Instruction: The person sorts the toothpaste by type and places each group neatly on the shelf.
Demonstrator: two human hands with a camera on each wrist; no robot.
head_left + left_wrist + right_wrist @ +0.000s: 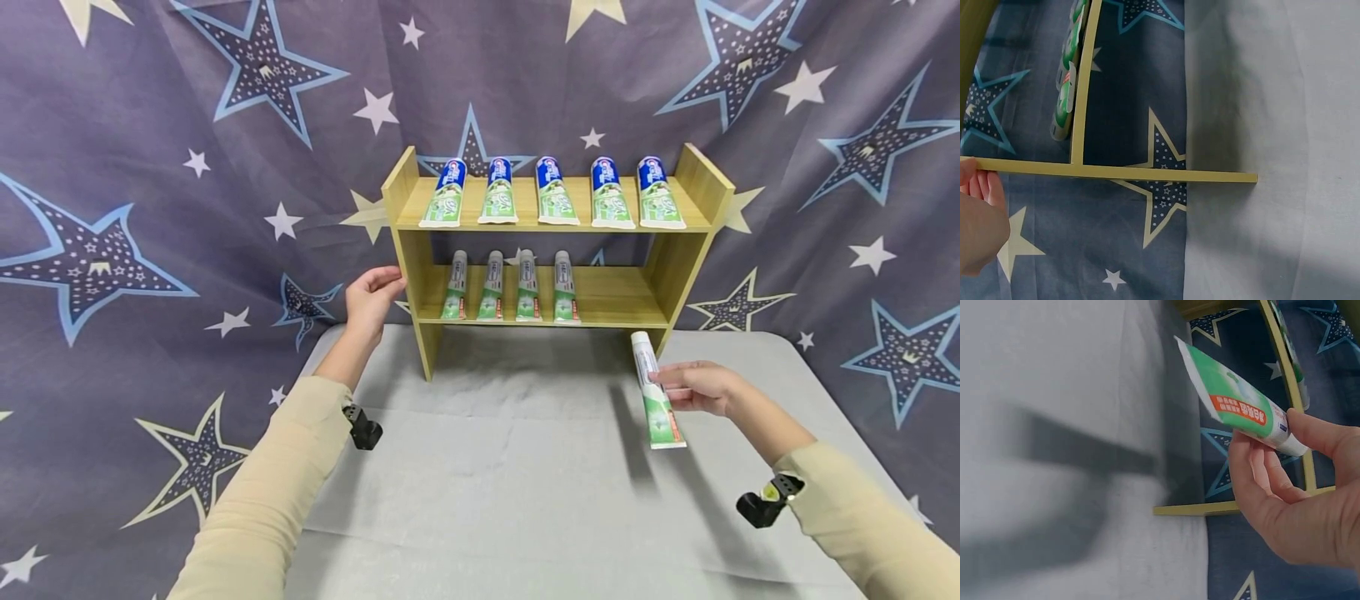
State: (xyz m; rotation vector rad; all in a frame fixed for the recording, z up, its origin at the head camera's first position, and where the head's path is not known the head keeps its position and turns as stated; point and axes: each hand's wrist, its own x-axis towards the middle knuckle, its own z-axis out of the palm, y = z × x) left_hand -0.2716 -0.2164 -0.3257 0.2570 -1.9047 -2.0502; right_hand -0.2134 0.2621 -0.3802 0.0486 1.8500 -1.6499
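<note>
My right hand (701, 389) pinches a green and white toothpaste tube (660, 408) between thumb and fingers, in front of the right end of the wooden shelf (555, 319). The tube's pale cap points up toward the shelf and its flat end down. The right wrist view shows the tube's green face with a red label (1238, 409). At the shelf's left side panel (414, 317), my left hand (369, 302) holds the front edge, thumb and bent fingers against it. Several matching tubes (528, 287) lie in a row on the lower board, left of a bare stretch.
Several blue, white and green toothpaste tubes (556, 192) line the upper board. The shelf stands at the back of a table with a grey cloth (510, 483). Behind hangs a dark star-patterned curtain (225, 208). Each wrist carries a small black camera (363, 427).
</note>
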